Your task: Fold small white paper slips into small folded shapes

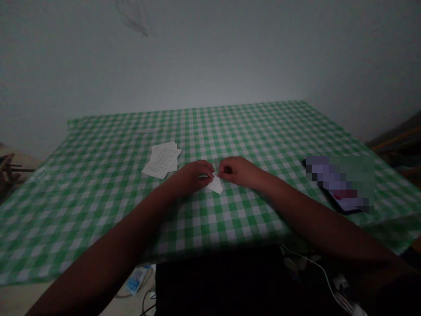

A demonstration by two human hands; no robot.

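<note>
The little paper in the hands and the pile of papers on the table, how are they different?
The little paper is at the fingertips of the left hand and right hand, while the pile of papers lies on the checked tablecloth. The little paper looks much smaller than the pile of papers. The pile of papers has overlapping sheets; the little paper shows as one pointed bit. Both are white.
</note>
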